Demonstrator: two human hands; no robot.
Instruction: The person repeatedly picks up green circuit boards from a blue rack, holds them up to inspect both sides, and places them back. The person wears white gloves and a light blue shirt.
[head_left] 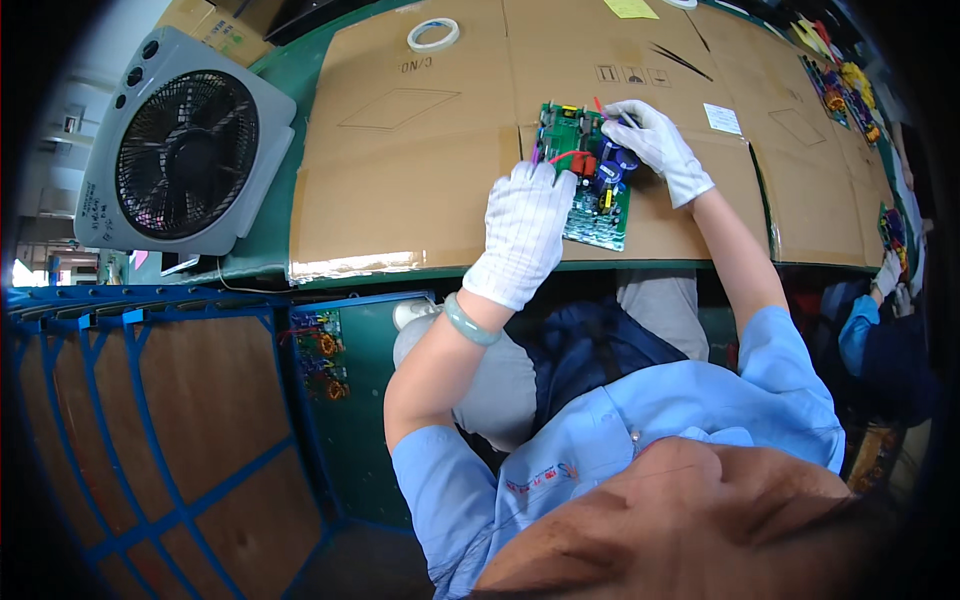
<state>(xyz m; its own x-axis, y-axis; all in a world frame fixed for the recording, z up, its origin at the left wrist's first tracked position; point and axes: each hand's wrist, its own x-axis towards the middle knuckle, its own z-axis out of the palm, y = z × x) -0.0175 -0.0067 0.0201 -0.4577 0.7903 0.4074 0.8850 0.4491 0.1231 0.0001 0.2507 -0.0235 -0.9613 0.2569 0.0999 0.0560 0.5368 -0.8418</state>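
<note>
Circuit board [588, 182], flat, rectangular; gloves [522, 228] seemingly ribbed cotton.

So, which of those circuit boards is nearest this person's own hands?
The circuit board between the white-gloved left hand and right hand; the lower-left boards and far-right boards lie well away.

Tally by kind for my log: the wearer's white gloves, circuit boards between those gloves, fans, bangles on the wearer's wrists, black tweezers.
White gloves, left and right: 2
Circuit board: 1
Fan: 1
Pale green bangle: 1
Black tweezers: 1
Total: 6
</note>
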